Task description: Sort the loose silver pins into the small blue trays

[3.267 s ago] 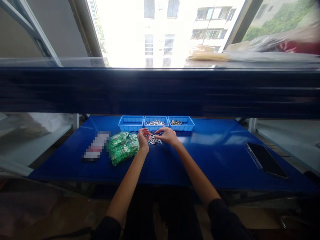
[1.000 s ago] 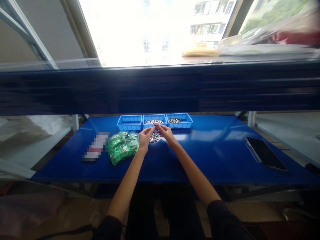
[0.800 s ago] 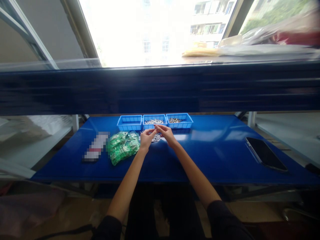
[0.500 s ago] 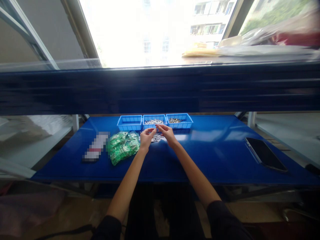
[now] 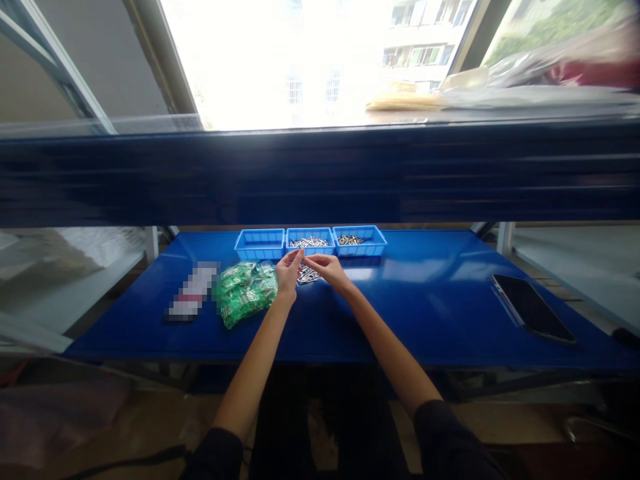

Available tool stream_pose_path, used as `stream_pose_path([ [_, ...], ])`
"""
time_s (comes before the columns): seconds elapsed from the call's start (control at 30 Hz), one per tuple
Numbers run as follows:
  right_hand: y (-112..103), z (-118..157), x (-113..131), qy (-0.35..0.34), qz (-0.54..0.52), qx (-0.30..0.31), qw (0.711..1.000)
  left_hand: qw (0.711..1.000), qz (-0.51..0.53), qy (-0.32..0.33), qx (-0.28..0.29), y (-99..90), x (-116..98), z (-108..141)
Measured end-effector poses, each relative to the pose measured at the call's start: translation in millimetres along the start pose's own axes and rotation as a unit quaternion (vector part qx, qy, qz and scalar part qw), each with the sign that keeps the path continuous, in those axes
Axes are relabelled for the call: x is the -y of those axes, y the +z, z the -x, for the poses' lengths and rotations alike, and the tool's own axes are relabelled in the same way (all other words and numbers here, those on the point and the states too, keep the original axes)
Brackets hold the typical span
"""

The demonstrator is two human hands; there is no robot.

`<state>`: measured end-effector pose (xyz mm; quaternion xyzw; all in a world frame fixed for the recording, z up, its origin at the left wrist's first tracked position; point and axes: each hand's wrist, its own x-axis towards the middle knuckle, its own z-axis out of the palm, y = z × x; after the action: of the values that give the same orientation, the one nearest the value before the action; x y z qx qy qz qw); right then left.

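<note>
My left hand (image 5: pixel 288 272) and my right hand (image 5: pixel 327 268) meet at their fingertips above the blue table. Both are pinched closed; whatever lies between the fingers is too small to make out. Just below and behind them is a loose pile of thin silver metal pins (image 5: pixel 309 274), partly covered by the hands. Beyond stand three blue bins in a row: the left bin (image 5: pixel 260 253) shows no contents, the middle bin (image 5: pixel 311 251) holds similar silver pins, and the right bin (image 5: pixel 370 249) holds small darker metal pieces. Green-tinted plastic bags (image 5: pixel 247 293) lie left of my left hand.
A dark phone-like device (image 5: pixel 534 308) lies on the right of the blue table (image 5: pixel 425 320). A blurred-out white item (image 5: pixel 194 292) lies at the left. A dark blue shelf beam (image 5: pixel 320 177) crosses above the table's back, with plastic-wrapped items on top at right.
My right hand has moved slightly left, its fingers now reaching to my left hand's fingertips. My left hand has turned more upright. The pile and bins look the same.
</note>
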<state>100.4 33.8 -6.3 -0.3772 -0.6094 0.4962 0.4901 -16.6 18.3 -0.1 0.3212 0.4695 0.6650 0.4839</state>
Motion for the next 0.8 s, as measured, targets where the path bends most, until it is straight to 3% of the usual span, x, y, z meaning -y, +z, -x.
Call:
stream_pose_path([
  [0.1,-3,-1,2,0.032,-0.006,-0.07,0.997,1.0,-0.02,0.015,-0.009,0.8,0,2],
  [0.2,-7,-3,2,0.05,-0.02,-0.102,0.993,0.997,-0.061,-0.004,0.053,2.9,3,6],
  [0.3,-8,-3,1,0.05,-0.029,-0.096,0.994,0.989,-0.092,-0.025,0.109,4.6,6,9],
  [0.57,-13,-7,-3,0.04,-0.035,-0.159,0.986,0.997,-0.073,-0.016,0.033,-3.9,3,-3],
  [0.8,-19,-8,-7,0.041,0.008,-0.172,0.984,0.997,-0.062,-0.034,0.028,-6.6,2,-7],
])
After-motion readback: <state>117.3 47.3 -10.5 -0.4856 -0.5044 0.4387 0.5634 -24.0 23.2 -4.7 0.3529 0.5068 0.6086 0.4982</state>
